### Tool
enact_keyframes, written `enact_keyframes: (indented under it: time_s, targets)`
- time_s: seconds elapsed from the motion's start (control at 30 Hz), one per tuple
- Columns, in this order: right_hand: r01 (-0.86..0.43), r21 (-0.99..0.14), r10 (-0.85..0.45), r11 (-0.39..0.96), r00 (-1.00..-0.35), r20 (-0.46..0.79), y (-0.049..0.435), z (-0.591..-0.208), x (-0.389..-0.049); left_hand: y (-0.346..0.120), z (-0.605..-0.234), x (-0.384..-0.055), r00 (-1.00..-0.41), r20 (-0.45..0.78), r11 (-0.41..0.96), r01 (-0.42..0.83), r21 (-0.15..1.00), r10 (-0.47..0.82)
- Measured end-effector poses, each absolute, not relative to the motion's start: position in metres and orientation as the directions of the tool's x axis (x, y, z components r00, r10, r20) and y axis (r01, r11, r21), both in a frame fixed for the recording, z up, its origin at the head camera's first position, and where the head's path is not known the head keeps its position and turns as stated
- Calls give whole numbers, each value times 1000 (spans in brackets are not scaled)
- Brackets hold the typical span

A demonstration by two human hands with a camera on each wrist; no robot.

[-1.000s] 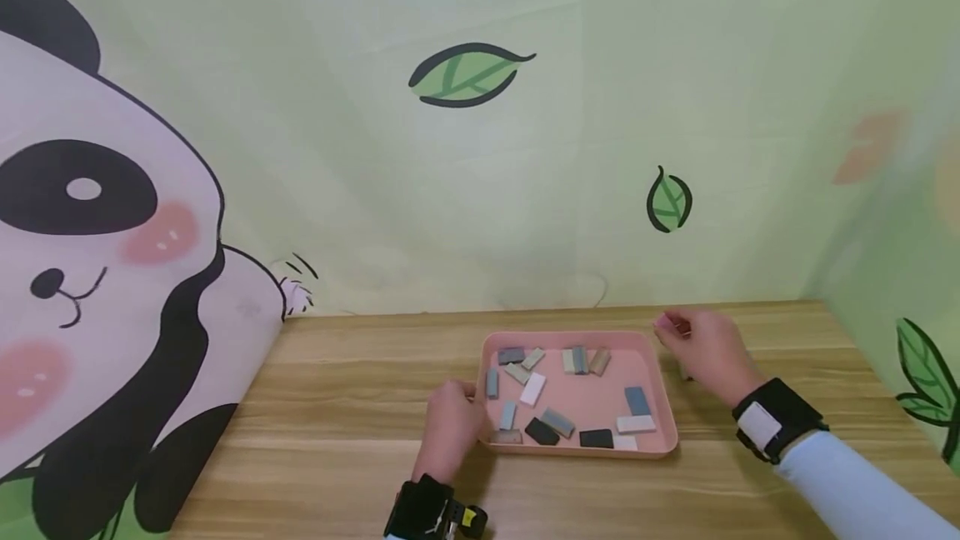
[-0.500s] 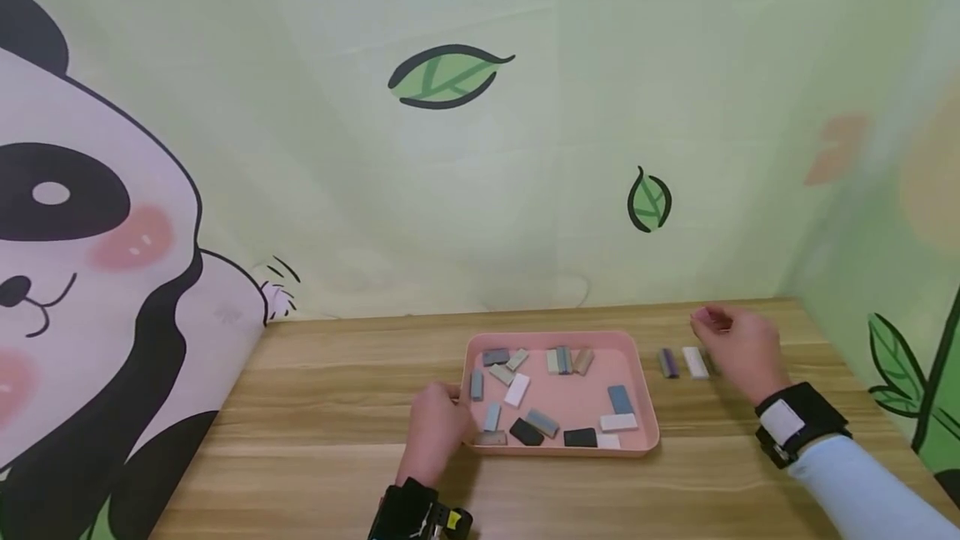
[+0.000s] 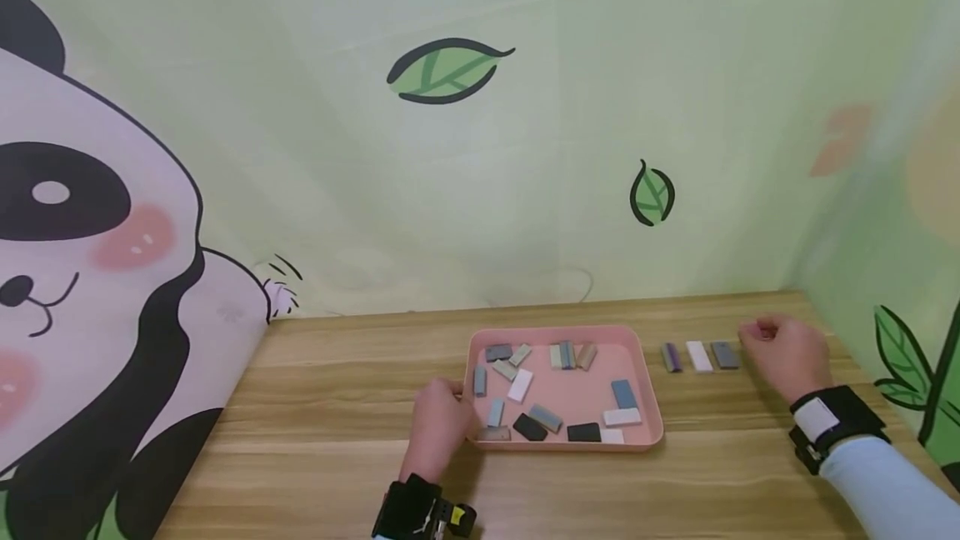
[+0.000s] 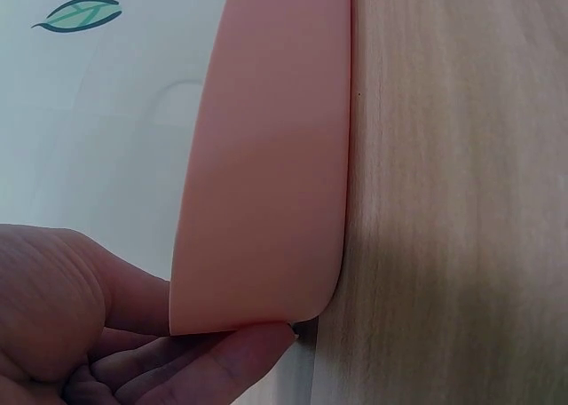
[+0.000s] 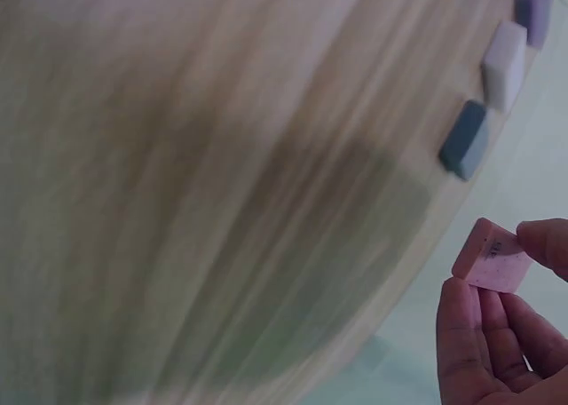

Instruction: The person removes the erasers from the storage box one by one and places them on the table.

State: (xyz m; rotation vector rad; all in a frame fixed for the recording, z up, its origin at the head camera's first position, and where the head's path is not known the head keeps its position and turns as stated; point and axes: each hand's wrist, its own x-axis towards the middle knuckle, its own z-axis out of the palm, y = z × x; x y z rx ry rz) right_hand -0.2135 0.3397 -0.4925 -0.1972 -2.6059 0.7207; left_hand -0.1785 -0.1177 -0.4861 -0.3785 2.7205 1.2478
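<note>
My right hand (image 3: 791, 357) pinches a pink eraser (image 5: 497, 258) with dark print on one face, thumb on one side and fingers on the other. The eraser is off the wood in the right wrist view; in the head view the fingers mostly hide it. Left of this hand, a purple-and-grey eraser (image 3: 671, 357), a white eraser (image 3: 699, 357) and a grey eraser (image 3: 725, 355) lie spaced in a row. My left hand (image 3: 438, 422) grips the left side of a pink tray (image 4: 266, 165), its thumb and fingers on either side of the wall.
Several grey, blue, white, beige and black erasers lie scattered in the tray, among them a white one (image 3: 520, 386) and a black one (image 3: 530, 427). The wooden table (image 3: 337, 407) ends at a printed backdrop (image 3: 525, 215) behind and to the right.
My right hand has moved rightward from beside the tray, keeping the pink eraser. The row of erasers, hidden behind it before, now shows. My left hand stays on the tray.
</note>
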Motion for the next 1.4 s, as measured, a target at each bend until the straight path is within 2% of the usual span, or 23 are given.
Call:
enact_keyframes:
  time_s: [0.37, 0.63, 1.4]
  targets:
    - [136, -503, 279, 853, -935, 220, 345, -500, -211, -118, -485, -180, -949, -259, 613, -315, 724, -181]
    - [143, -489, 289, 861, -927, 238, 348, -507, -213, -118, -486, -180, -962, -222, 641, -271, 718, -158]
    - [153, -462, 291, 873, -925, 243, 343, -509, -217, -120, -488, -180, -965, -200, 643, -261, 720, -168]
